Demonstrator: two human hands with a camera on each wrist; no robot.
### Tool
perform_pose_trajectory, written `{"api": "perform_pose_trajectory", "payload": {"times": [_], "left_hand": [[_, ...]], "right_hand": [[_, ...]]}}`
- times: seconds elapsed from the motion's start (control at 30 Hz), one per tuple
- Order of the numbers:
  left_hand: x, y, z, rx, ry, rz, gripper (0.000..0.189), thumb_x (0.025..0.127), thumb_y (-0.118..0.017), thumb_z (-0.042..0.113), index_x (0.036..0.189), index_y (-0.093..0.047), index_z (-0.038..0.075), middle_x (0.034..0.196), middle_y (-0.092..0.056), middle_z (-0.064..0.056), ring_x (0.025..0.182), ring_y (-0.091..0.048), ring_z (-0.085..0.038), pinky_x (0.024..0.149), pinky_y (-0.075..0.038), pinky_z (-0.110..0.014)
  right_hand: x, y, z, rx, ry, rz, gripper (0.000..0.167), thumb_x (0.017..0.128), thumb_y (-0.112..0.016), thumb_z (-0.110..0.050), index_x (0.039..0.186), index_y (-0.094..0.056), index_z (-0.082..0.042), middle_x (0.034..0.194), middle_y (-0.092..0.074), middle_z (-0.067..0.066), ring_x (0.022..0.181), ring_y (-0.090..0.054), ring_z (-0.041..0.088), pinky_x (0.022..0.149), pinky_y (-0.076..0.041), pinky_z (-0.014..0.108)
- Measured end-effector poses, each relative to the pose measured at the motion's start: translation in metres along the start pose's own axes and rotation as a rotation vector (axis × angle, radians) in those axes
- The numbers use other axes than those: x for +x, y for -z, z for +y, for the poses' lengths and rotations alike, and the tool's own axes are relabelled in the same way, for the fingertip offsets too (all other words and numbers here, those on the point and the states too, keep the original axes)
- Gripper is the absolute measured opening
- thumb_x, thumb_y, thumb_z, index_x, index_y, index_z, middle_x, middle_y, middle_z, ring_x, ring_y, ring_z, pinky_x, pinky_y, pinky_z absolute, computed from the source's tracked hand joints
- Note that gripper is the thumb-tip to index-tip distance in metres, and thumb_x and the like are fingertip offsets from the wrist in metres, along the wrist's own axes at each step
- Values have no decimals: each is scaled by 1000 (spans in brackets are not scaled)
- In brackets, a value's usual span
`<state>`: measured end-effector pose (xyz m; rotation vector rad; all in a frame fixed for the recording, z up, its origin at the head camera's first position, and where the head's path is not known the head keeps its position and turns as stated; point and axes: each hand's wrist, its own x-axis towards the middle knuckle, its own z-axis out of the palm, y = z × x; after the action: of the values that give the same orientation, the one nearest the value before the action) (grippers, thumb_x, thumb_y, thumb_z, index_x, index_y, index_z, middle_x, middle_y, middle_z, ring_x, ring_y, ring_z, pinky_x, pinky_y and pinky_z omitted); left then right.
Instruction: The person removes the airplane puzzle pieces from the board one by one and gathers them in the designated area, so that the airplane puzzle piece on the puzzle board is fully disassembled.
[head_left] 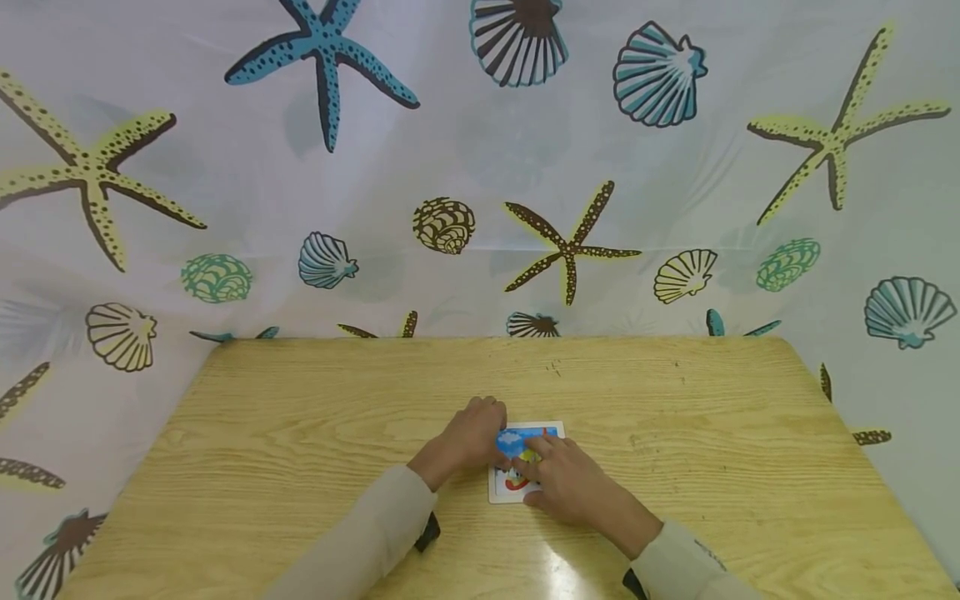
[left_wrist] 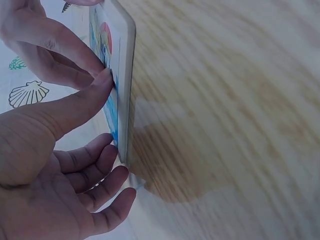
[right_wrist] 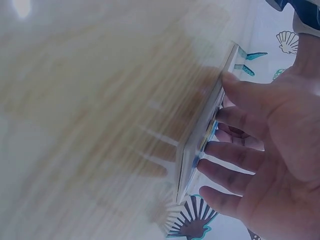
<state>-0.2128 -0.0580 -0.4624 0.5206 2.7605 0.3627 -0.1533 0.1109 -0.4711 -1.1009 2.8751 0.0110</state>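
A small square picture board (head_left: pixel 513 497) with a white border lies flat on the wooden table. Its picture shows blue sky, a white cloud and a partly covered red and yellow figure. My left hand (head_left: pixel 472 435) is at the board's left side. In the left wrist view its thumb (left_wrist: pixel 90 102) presses on the picture, while the loosely bent fingers rest by the board's edge. From the right, my right hand (head_left: pixel 572 481) reaches over the board and hides much of its right half. Its fingers (right_wrist: pixel 232 155) touch the picture face, with the thumb at the near edge.
The wooden table (head_left: pixel 300 417) spreads around the board on all sides. Behind it and at both sides hangs a white cloth (head_left: pixel 405 167) printed with starfish and shells. Light-coloured sleeves (head_left: pixel 375 525) cover both forearms, and dark straps show beneath them.
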Motion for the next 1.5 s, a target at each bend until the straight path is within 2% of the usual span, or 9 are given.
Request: {"api": "perform_pose_trajectory", "payload": {"times": [0.43,0.67,0.93,1.07,1.2,1.37,1.5], "left_hand": [[3,2,2,19,0,24,49,62,-89,28,93,-59,7,90,-54,-2,85,-44,-18,78,-45,-36],[2,0,1,-12,-11,47,50,62,-90,27,97,-60,6,91,-57,-3,82,-44,-18,75,-45,-34],[1,-2,-5,-74,-49,45,48,68,-85,31,101,-61,6,95,-57,-4,85,-44,-18,77,-45,-34],[1,-1,-5,-70,-66,50,33,79,-78,27,100,-63,6,96,-58,-3,86,-45,-18,78,-45,-34],[1,-1,-4,-68,-53,63,15,88,-67,17,98,-63,7,95,-59,-2,85,-45,-17,78,-45,-33],[2,-1,-6,-94,-41,116,6,91,-63,16,90,-66,10,88,-58,1,82,-45,-15,74,-44,-31],[3,0,-7,-120,-48,148,9,90,-64,15,82,-65,13,83,-56,2,81,-46,-15,73,-43,-30]], "right_hand": [[-2,3,0,23,6,18,45,87,-65,-41,126,-62,-18,131,-55,11,124,-51,29,100,-43,45],[-3,4,0,32,14,38,44,87,-66,-40,125,-64,-17,131,-56,11,123,-52,30,99,-45,45],[-3,2,0,5,18,29,48,87,-64,-41,129,-60,-18,133,-54,12,125,-50,30,97,-46,43],[-4,0,1,-27,23,32,49,87,-64,-42,130,-59,-17,132,-54,11,123,-51,30,95,-48,43],[-3,-1,1,-36,22,28,48,87,-64,-43,128,-61,-18,132,-54,11,123,-52,30,93,-48,43],[-3,-1,0,-33,19,18,48,88,-62,-43,130,-59,-19,132,-54,10,124,-51,31,92,-49,43],[-3,1,0,-36,17,17,48,89,-62,-44,130,-60,-19,131,-54,10,124,-52,31,92,-49,43]]}}
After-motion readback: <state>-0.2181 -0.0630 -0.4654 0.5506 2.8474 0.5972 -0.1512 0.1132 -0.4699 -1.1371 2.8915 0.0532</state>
